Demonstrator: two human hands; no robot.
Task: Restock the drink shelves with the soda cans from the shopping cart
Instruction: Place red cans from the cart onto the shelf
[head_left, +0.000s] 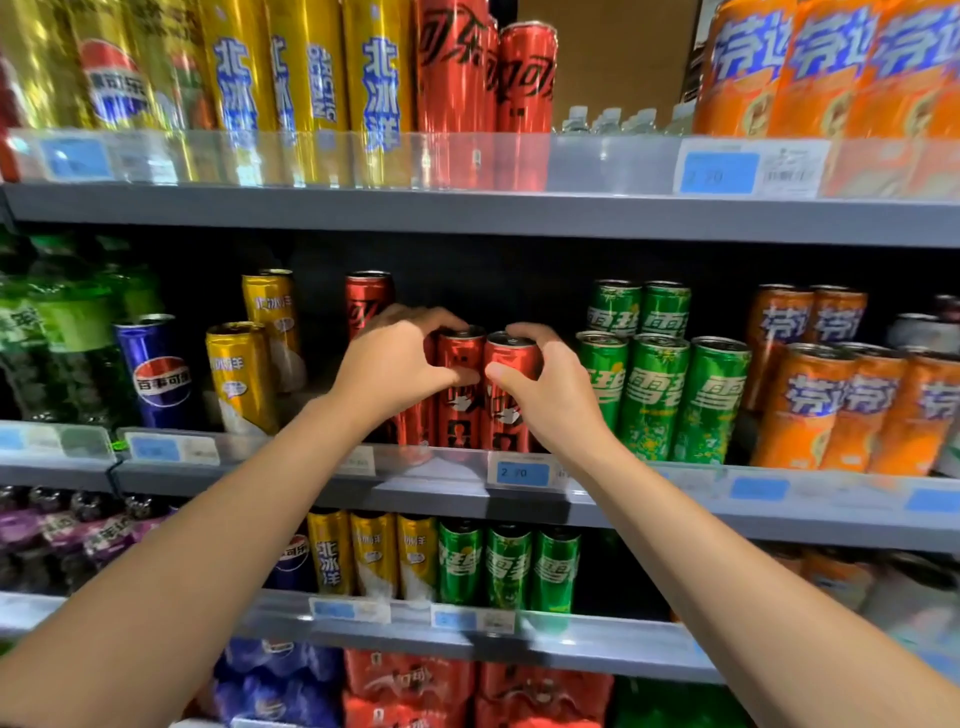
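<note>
My left hand (397, 364) grasps one slim, glossy red can (457, 389) and my right hand (545, 395) grasps another red can (506, 395) beside it, both upright and touching at the front of the middle shelf (519, 499). Their lettering is black, partly hidden by my fingers. Green cans (654, 395) stand just right, yellow cans (241, 374) left. A blue price tag (522, 474) reads "2.70".

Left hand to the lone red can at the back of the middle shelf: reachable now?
Probably not directly: the left hand grips a front red can, and the back red can stands right behind its fingers.
</note>
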